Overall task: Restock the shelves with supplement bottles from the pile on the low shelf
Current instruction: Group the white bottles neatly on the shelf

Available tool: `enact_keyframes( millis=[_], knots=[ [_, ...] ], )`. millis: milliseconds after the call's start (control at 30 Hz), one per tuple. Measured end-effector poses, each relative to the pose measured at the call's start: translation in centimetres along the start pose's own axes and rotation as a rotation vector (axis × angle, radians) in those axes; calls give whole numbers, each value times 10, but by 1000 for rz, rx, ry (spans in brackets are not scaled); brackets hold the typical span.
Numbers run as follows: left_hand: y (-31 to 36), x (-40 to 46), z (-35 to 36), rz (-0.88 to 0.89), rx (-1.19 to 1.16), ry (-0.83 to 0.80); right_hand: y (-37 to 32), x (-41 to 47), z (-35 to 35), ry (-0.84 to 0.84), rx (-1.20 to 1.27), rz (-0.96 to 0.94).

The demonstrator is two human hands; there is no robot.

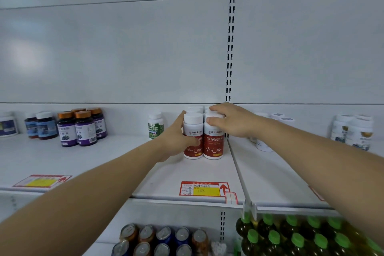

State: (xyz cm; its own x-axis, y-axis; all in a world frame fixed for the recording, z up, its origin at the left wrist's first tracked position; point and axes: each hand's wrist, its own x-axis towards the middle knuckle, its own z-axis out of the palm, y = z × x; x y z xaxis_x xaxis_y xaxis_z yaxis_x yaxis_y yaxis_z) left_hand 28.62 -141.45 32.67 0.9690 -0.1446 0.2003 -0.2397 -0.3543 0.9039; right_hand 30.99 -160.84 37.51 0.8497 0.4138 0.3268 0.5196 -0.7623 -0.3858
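Both my arms reach over a white shop shelf (207, 172) toward a cluster of red-and-white supplement bottles w/ white caps. My left hand (176, 137) wraps the side of the front-left bottle (193, 131), fingers curled round its left flank, thumb across the red label. My right hand (230, 120) sits on top of the front-right bottle (213, 141), fingers curled over the cap, thumb pressed on its near edge. The two front bottles stand upright, touching side by side, approx. mid-depth on the shelf, just left of the divider rail (239, 172). More white caps (195, 109) show right behind them; how many rows, can't tell.

A red-and-yellow price tag (204, 188) lies at the shelf's front edge, directly below the pair. Left of the cluster: a green-label bottle (155, 124), then purple bottles w/ orange caps (81, 129), then blue-label bottles (41, 124). Right of the rail, white bottles (353, 131) stand near the back panel. On the level below: drink cans (162, 239) at centre, green-capped bottles (301, 233) at right.
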Motion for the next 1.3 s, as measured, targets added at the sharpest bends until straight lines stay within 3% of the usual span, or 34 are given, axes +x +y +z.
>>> enact_keyframes(
  millis=[433, 633, 1300],
  knots=[
    [-4, -2, 1, -9, 6, 26, 0, -2, 2, 7, 12, -42],
    [2, -2, 5, 43, 154, 25, -1, -1, 6, 20, -4, -75],
    [9, 0, -2, 52, 200, 70, -3, 3, -4, 18, -61, -16]
  ],
)
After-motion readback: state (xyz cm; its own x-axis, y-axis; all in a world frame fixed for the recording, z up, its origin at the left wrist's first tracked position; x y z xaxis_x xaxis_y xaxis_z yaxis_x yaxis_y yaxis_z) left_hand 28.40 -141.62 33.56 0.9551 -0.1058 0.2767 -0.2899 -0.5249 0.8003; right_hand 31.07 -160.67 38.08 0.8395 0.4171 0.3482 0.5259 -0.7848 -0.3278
